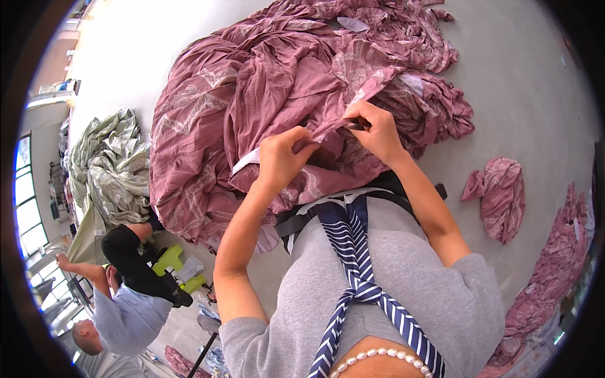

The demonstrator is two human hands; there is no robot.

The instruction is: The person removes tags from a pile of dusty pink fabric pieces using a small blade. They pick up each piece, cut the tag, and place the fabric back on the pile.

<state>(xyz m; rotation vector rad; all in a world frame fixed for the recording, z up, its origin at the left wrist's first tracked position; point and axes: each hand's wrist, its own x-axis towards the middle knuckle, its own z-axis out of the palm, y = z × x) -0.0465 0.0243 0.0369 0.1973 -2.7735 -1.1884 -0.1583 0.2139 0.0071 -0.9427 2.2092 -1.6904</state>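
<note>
A large heap of dusty-pink patterned fabric spreads in front of me and over my lap. My left hand is closed on a folded edge of it, thumb against fingers. To its right and slightly farther off, my right hand pinches the same edge, which runs taut between both hands. A small dark object shows at the right hand's fingertips; its kind I cannot make out. Beside the left hand, a white strip lies along the fabric's border.
At the right, a small pink bundle lies on the grey floor, with a longer pink pile beyond. On the left is a pale green fabric heap. Another person sits there handling green cloth, near a lime-green stool.
</note>
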